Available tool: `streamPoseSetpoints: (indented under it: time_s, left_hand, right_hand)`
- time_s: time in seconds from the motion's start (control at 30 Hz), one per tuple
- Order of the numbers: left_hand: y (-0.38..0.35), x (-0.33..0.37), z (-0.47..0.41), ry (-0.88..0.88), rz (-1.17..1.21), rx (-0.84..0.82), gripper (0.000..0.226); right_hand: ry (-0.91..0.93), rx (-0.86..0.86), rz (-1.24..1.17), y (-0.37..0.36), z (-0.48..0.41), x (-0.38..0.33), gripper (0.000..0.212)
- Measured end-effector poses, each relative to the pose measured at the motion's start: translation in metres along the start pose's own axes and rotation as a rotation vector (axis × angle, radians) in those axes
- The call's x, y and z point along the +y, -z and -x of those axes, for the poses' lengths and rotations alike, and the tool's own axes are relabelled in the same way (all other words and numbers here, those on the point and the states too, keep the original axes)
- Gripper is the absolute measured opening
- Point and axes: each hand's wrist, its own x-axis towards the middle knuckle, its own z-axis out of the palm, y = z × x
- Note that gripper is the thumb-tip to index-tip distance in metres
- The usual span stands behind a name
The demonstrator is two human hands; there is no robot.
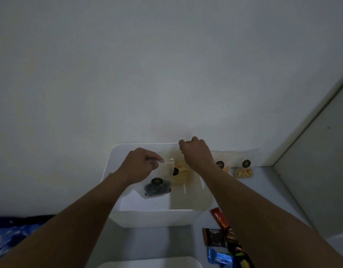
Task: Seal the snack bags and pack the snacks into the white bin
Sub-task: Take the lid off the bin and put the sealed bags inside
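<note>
**Desk:** What's crowding the bin on your feed?

**Operator:** To its right I see two clear pouches propped against the wall [166, 64]. The nearer pouch [221, 165] is partly covered by the right forearm, and the farther pouch [244, 170] stands clear of it. Each has a round black label and pale yellow pieces at the bottom. Closer to me lie glossy wrapped bars: a red bar [220, 218], a brown bar [214, 237] and a blue bar [220, 258], with others hidden under that arm. A second white container [149, 263] shows its rim at the bottom edge, and a blue cloth [10, 235] sits far left.

**Desk:** And the bin?

**Operator:** The white bin [153, 217] stands on the grey table [263, 190] against the wall. It's smooth plastic with rounded corners and an open top.

**Desk:** Hands?

**Operator:** The left hand [139, 167] pinches the top strip of the dark-snack pouch [157, 187] between thumb and fingers. That pouch hangs tilted inside the bin. The right hand [195, 153] is at the far rim, fingers curled round the top edge of the yellow-snack pouch [181, 174], which hangs just behind the dark one. I can't tell whether either seal is closed.
</note>
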Motion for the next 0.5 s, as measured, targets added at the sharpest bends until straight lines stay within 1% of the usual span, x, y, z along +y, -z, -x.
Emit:
streamPoseSetpoints:
  time_s: [0.13,0.23,0.3,0.37,0.43,0.5]
  left_hand:
    - [-0.005,0.001,-0.002,0.003,-0.024,-0.020,0.021]
    - [-0.016,0.005,-0.006,-0.013,-0.046,-0.037,0.021]
    - [-0.025,0.008,-0.009,-0.022,-0.050,-0.042,0.022]
    - [-0.034,0.011,-0.015,-0.027,-0.051,-0.051,0.022]
    - [-0.041,0.013,-0.023,-0.029,-0.066,-0.047,0.022]
    - [-0.050,0.014,-0.033,-0.026,-0.083,-0.031,0.022]
  right_hand:
    - [-0.016,-0.039,-0.034,0.001,0.002,0.002,0.022]
    - [-0.057,-0.018,-0.113,0.003,0.013,0.012,0.027]
    - [-0.137,0.033,-0.208,0.005,0.027,0.018,0.032]
    - [-0.238,0.023,-0.363,0.005,0.045,0.018,0.040]
    - [-0.294,-0.068,-0.506,0.003,0.060,0.017,0.048]
    - [-0.296,-0.224,-0.595,0.004,0.070,0.018,0.058]
